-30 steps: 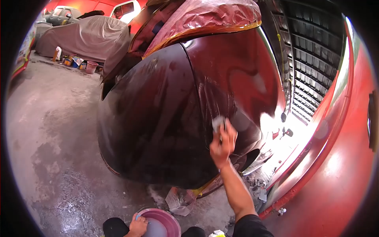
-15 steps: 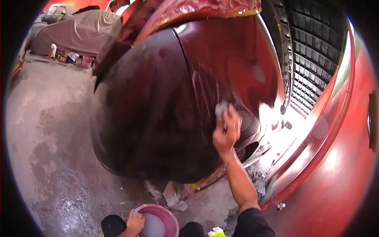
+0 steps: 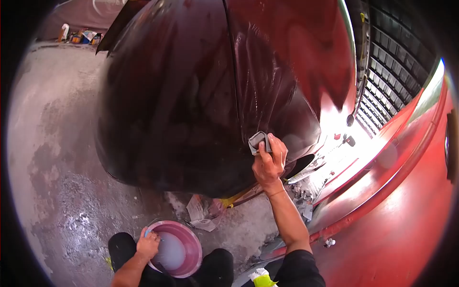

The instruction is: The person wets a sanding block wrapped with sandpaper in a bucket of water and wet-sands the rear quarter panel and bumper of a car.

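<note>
My right hand (image 3: 270, 160) is closed around a grey sheet of sandpaper (image 3: 257, 139), apparently folded over a block. It is at the lower part of a dark red car body panel (image 3: 191, 95), just right of a vertical seam. Wet streaks run down the panel above the hand. Low between my knees, my left hand (image 3: 147, 245) is closed at the left rim of a pink basin (image 3: 193, 248) with cloudy water inside. A small light-blue edge shows by its fingers; I cannot make out what it is.
Crumpled newspaper (image 3: 200, 213) lies on the wet concrete floor (image 3: 71, 158) under the car. A red wall with a pipe (image 3: 354, 227) runs along the right. Cans and containers (image 3: 81, 37) stand at the far left by a covered vehicle. A white and yellow-green item (image 3: 262, 278) sits near my right thigh.
The view has tilted down. My right hand has moved down the panel with the sandpaper. The left hand stays at the basin rim, now showing more fully.
</note>
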`<state>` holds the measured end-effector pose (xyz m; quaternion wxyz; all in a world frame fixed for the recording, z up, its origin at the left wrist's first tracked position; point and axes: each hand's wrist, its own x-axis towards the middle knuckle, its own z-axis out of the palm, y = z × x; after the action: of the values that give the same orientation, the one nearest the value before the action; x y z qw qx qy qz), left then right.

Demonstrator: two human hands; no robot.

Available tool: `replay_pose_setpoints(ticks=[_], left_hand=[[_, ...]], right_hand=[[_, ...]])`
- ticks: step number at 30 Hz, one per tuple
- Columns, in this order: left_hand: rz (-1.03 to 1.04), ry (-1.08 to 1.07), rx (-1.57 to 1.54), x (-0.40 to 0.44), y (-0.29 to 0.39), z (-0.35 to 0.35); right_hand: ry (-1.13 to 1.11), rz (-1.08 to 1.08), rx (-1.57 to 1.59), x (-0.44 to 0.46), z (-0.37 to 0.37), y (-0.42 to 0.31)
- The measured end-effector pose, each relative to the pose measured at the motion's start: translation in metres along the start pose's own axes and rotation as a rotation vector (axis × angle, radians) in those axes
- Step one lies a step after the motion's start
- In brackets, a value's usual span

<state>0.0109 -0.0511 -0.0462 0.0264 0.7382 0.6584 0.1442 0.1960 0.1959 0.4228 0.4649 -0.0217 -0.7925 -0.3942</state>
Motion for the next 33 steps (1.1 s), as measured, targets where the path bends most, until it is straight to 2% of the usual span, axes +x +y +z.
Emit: replay_pose_setpoints(ticks=[3,4,8,11,13,16,19,22,25,27,29,31,33], left_hand=[[-0.006,-0.051,0.038,0.001,0.001,0.0],[0.015,0.004,0.056,0.0,-0.001,0.004],[-0.005,-0.058,0.047,0.002,0.001,-0.005],[0.003,0.013,0.073,0.002,0.002,-0.001],[-0.006,-0.032,0.056,0.0,0.002,-0.002],[-0.014,-0.075,0.027,0.0,0.006,-0.022],[-0.018,-0.043,0.032,0.001,0.002,0.0],[-0.021,-0.088,0.026,0.001,0.002,-0.003],[-0.008,-0.088,0.054,0.001,0.003,-0.007],[-0.005,-0.126,0.06,0.002,0.004,-0.01],[-0.007,-0.047,0.079,0.0,0.005,-0.007],[-0.009,-0.04,0.074,0.002,0.004,-0.004],[0.0,-0.028,0.067,-0.001,0.004,-0.005]], right_hand=[[0.03,0.018,-0.029,-0.061,0.001,0.023],[0.04,0.042,-0.032,-0.07,0.004,0.024],[0.052,-0.014,0.012,0.003,0.008,-0.009],[0.015,-0.052,-0.003,-0.006,0.002,0.004],[0.018,-0.053,-0.04,-0.036,0.004,0.015],[0.075,-0.03,0.006,-0.018,0.007,0.003],[0.051,0.03,0.026,0.011,0.009,-0.016],[0.069,0.133,0.026,-0.03,0.011,-0.018],[0.154,0.114,0.079,0.002,0.02,-0.027],[0.215,0.098,0.099,0.076,0.022,-0.034],[0.214,0.134,0.106,0.092,0.019,-0.037],[0.19,0.184,0.085,0.056,0.016,-0.034],[0.181,0.213,0.057,-0.025,0.022,-0.026]])
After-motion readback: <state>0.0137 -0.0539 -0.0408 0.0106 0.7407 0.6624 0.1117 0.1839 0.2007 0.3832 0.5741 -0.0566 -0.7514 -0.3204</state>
